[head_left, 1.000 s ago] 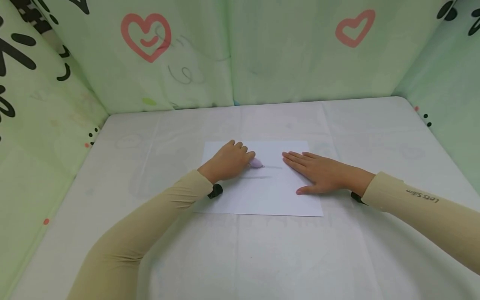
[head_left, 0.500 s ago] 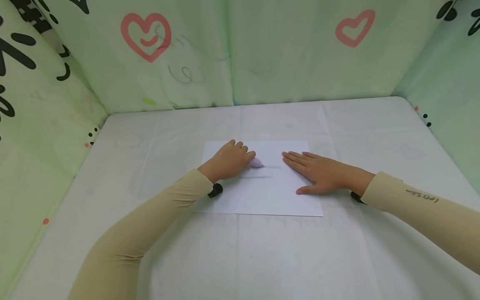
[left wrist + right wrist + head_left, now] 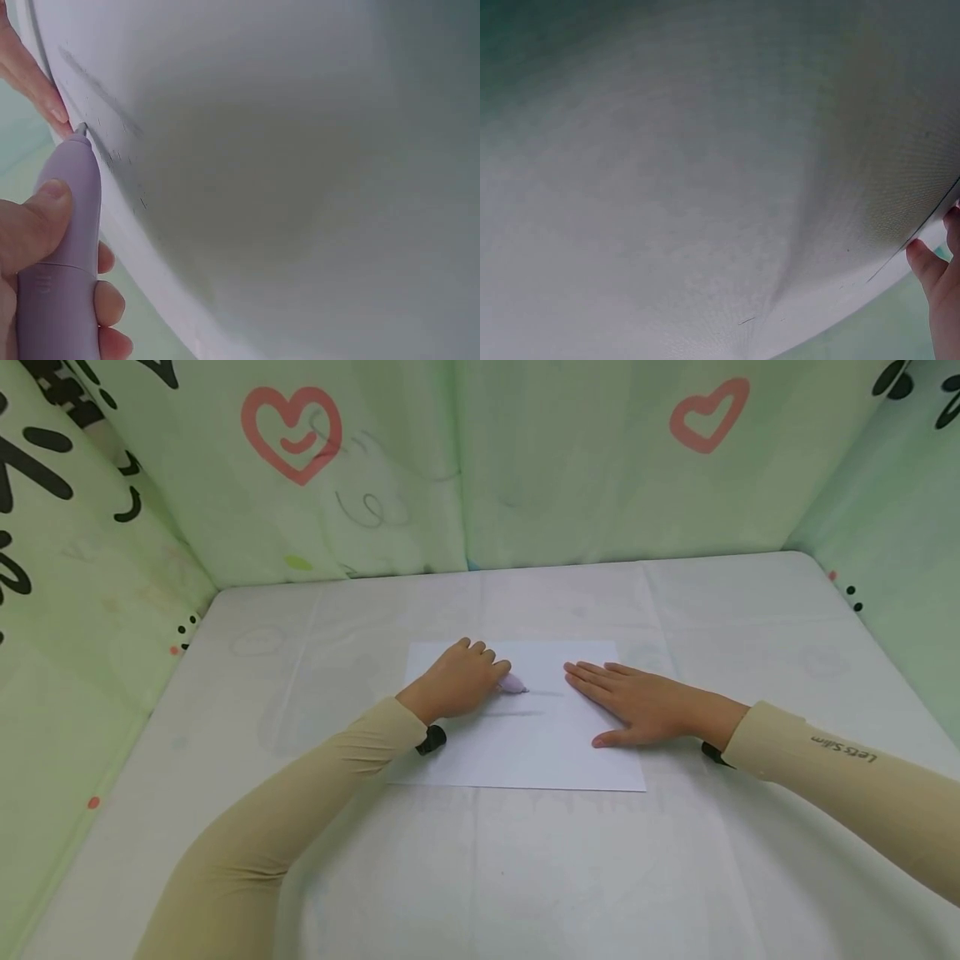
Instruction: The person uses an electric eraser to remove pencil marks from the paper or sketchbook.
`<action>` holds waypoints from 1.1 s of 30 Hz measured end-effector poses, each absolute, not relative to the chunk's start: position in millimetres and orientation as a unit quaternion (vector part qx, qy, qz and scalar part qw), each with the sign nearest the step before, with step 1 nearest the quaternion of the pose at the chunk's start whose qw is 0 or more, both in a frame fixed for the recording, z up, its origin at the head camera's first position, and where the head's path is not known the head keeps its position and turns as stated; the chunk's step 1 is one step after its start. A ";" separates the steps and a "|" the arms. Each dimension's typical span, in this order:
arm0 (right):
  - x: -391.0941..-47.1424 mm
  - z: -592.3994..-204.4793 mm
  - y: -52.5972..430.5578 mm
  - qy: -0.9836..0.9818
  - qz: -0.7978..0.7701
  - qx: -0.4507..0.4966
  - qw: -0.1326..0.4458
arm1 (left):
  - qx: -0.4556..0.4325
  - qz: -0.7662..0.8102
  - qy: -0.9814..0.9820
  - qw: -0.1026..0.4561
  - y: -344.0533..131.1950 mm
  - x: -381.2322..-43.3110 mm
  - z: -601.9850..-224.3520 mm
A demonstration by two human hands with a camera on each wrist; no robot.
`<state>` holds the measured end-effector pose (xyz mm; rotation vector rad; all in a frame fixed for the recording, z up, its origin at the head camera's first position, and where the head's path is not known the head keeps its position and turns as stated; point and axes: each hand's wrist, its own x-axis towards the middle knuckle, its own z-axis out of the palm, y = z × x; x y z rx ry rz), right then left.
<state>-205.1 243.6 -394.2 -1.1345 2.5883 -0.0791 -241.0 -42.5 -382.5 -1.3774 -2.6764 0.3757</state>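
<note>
My left hand grips a purple electric eraser over a white sheet of paper. Its narrow tip points right, at a faint grey streak; a second streak lies nearer the front. In the left wrist view the thumb presses along the side of the eraser, fingertips wrap behind it, and small dark crumbs dot the paper by the tip. Flat on the paper's right part lies my right hand, fingers straight and thumb spread. The right wrist view catches only some of its fingers.
A white-covered table spreads around the paper. Green printed curtains with hearts enclose its back and sides. Dark wrist cameras sit under both forearms.
</note>
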 end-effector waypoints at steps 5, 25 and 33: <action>-205.1 -393.8 243.7 0.904 -0.028 -0.397 0.156 | -0.459 0.119 -0.878 0.056 -41.9 -240.1 -382.2; -204.9 -394.0 242.2 0.905 -0.025 -0.395 0.158 | -0.458 0.130 -0.876 0.075 -42.4 -241.1 -383.7; -204.8 -394.4 242.3 0.905 -0.022 -0.397 0.154 | -0.462 0.125 -0.875 0.074 -42.2 -240.8 -384.1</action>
